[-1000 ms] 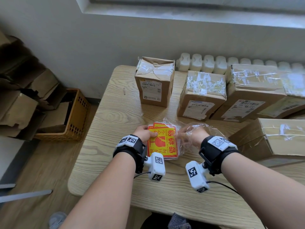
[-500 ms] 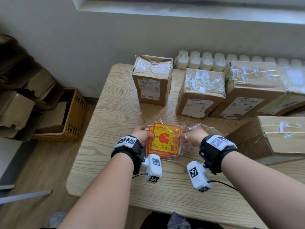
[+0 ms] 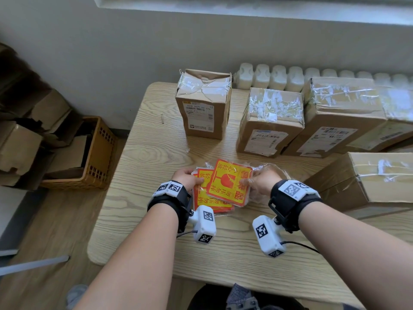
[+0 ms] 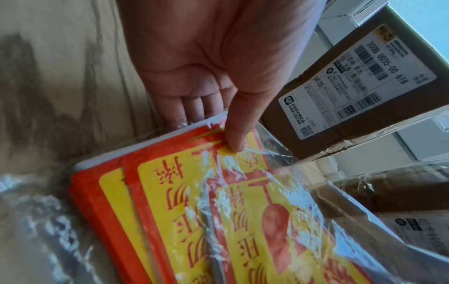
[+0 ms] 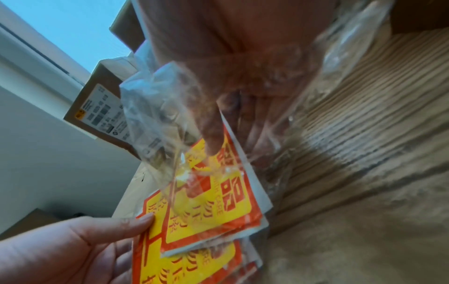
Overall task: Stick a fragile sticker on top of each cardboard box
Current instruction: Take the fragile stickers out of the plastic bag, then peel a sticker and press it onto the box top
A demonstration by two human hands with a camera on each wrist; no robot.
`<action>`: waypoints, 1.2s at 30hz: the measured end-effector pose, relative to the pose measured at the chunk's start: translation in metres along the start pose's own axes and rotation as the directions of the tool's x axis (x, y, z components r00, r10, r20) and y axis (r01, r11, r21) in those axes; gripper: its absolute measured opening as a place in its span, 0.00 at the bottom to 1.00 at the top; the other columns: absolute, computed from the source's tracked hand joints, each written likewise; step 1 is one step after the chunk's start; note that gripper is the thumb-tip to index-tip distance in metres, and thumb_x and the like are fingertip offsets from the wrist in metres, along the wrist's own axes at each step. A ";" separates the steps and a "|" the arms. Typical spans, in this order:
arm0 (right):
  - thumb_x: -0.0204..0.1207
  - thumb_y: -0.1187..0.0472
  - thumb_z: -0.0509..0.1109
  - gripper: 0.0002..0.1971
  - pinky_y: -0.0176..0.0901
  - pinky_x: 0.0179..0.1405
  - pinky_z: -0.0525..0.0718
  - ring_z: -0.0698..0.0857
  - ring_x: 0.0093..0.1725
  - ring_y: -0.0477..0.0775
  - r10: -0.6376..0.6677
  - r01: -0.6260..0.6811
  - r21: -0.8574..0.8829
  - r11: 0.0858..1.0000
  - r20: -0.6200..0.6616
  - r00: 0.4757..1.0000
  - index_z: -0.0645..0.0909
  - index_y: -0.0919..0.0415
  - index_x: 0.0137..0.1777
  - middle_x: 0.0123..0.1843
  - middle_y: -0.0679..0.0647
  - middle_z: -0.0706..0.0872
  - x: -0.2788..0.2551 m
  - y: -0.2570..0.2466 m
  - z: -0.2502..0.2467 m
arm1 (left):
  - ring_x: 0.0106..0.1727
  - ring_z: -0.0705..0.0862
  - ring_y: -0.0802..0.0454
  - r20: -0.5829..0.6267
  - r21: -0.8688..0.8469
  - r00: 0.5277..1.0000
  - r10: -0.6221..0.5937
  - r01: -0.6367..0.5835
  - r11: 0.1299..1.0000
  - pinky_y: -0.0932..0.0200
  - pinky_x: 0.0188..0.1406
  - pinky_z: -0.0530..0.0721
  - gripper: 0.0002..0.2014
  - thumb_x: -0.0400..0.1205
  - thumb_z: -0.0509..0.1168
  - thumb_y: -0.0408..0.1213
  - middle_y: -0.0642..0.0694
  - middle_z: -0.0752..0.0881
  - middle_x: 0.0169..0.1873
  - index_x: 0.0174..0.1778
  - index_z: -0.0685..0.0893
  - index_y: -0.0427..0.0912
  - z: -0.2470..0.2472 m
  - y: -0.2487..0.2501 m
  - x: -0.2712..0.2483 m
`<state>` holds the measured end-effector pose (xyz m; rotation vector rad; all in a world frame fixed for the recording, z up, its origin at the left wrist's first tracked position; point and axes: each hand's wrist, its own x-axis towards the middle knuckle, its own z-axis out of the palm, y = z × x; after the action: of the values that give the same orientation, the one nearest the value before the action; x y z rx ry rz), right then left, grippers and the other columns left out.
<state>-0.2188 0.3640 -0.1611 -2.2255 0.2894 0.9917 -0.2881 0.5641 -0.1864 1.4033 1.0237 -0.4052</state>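
- The left hand [image 3: 186,179] pinches the left edge of the sticker stack [image 3: 206,195], thumb on top and fingers beneath, as the left wrist view shows.
- The right hand [image 3: 260,182] sits inside a clear plastic bag [image 3: 271,170] and pinches the right edge of the top sticker bundle [image 3: 230,183], thumb pressed on its red-and-yellow face.
- That bundle lies tilted across the stack, its far corner toward 12 o'clock.
- Both are held just above the worktop [image 3: 143,166], near the middle of its front half.
- From the stickers, a tall taped box [image 3: 204,104] stands at 12 o'clock.
- A second box [image 3: 271,121] stands at 1 o'clock, touching a wider box [image 3: 342,113] beyond it.
- Another box [image 3: 371,175] lies at 3 o'clock, close to the right wrist.
- No box top shows a sticker.
- A brown basket [image 3: 98,157] sits on the floor at 9 o'clock, beside loose cardboard.
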 end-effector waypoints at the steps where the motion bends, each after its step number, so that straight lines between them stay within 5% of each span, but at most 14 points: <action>1: 0.69 0.56 0.79 0.09 0.54 0.53 0.88 0.91 0.44 0.57 0.016 -0.016 0.029 0.999 0.002 1.000 0.86 0.56 0.31 0.38 0.54 0.91 -0.002 -0.002 -0.001 | 0.49 0.89 0.40 0.010 -0.005 1.000 -0.006 0.006 1.000 0.47 0.45 0.89 0.22 0.77 0.70 0.23 0.35 0.89 0.55 0.68 0.78 0.36 0.001 0.000 -0.001; 3: 0.73 0.63 0.76 0.05 0.50 0.47 0.89 0.89 0.42 0.58 0.057 -0.060 0.119 0.991 0.030 0.998 0.84 0.63 0.39 0.40 0.58 0.89 -0.005 -0.005 -0.001 | 0.44 0.89 0.42 0.019 0.001 1.000 -0.009 0.009 1.000 0.52 0.36 0.89 0.20 0.77 0.69 0.23 0.36 0.88 0.53 0.65 0.78 0.36 0.002 0.000 -0.002; 6: 0.79 0.67 0.69 0.03 0.44 0.34 0.85 0.85 0.38 0.56 0.083 -0.093 0.149 0.984 0.073 0.994 0.79 0.67 0.45 0.39 0.59 0.85 -0.007 -0.009 0.001 | 0.51 0.88 0.41 -0.024 0.010 1.000 0.016 -0.016 1.000 0.43 0.53 0.88 0.22 0.76 0.70 0.20 0.34 0.88 0.56 0.66 0.79 0.36 0.003 -0.002 0.003; 10: 0.76 0.65 0.73 0.10 0.58 0.61 0.84 0.87 0.55 0.63 0.064 -0.075 0.117 0.990 0.094 0.993 0.81 0.68 0.55 0.53 0.63 0.88 -0.006 -0.004 0.001 | 0.54 0.88 0.39 -0.114 0.087 0.993 0.042 -0.032 0.996 0.42 0.58 0.86 0.21 0.74 0.72 0.22 0.36 0.89 0.53 0.64 0.81 0.36 0.000 -0.004 0.007; 14: 0.74 0.67 0.75 0.06 0.57 0.58 0.87 0.90 0.51 0.59 0.005 -0.017 0.101 0.995 0.114 0.993 0.83 0.60 0.48 0.49 0.59 0.91 -0.013 0.005 -0.013 | 0.57 0.86 0.40 -0.245 0.277 0.965 0.098 -0.027 0.960 0.54 0.57 0.82 0.21 0.76 0.70 0.24 0.36 0.87 0.55 0.65 0.82 0.39 -0.009 -0.003 0.011; 18: 0.73 0.66 0.76 0.07 0.56 0.57 0.87 0.90 0.49 0.59 -0.063 0.051 0.136 0.989 0.087 0.994 0.84 0.60 0.50 0.46 0.59 0.91 -0.020 0.006 -0.027 | 0.58 0.85 0.37 -0.315 0.424 0.940 0.128 0.019 0.905 0.50 0.59 0.83 0.14 0.77 0.66 0.28 0.36 0.87 0.57 0.59 0.83 0.39 -0.007 0.003 0.008; 23: 0.73 0.62 0.76 0.04 0.52 0.52 0.88 0.89 0.40 0.51 -0.148 0.145 0.191 0.971 0.004 0.989 0.83 0.57 0.42 0.38 0.52 0.90 -0.032 0.001 -0.036 | 0.72 0.72 0.34 -0.440 0.545 0.873 0.208 0.076 0.835 0.43 0.68 0.73 0.24 0.78 0.63 0.29 0.33 0.71 0.71 0.72 0.69 0.38 0.011 0.018 -0.009; 31: 0.78 0.61 0.71 0.05 0.35 0.28 0.76 0.84 0.38 0.46 -0.249 0.240 -0.069 0.968 -0.184 0.951 0.84 0.55 0.52 0.43 0.49 0.86 -0.053 -0.002 -0.052 | 0.59 0.84 0.41 -0.305 0.615 0.853 0.424 -0.163 0.772 0.55 0.54 0.82 0.13 0.75 0.62 0.30 0.46 0.88 0.53 0.47 0.88 0.50 0.025 0.043 -0.034; 36: 0.75 0.63 0.69 0.07 0.40 0.42 0.76 0.84 0.48 0.55 -0.324 0.271 -0.190 0.944 -0.352 0.878 0.83 0.54 0.52 0.46 0.51 0.84 -0.061 -0.006 -0.070 | 0.54 0.86 0.47 -0.107 0.510 0.881 0.461 -0.349 0.786 0.58 0.54 0.84 0.09 0.74 0.66 0.32 0.48 0.90 0.48 0.40 0.87 0.52 0.037 0.061 -0.048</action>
<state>-0.2174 0.3182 -0.0799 -2.4855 0.0405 0.4202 -0.2539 0.5254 -0.1170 2.1120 0.7863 -0.1763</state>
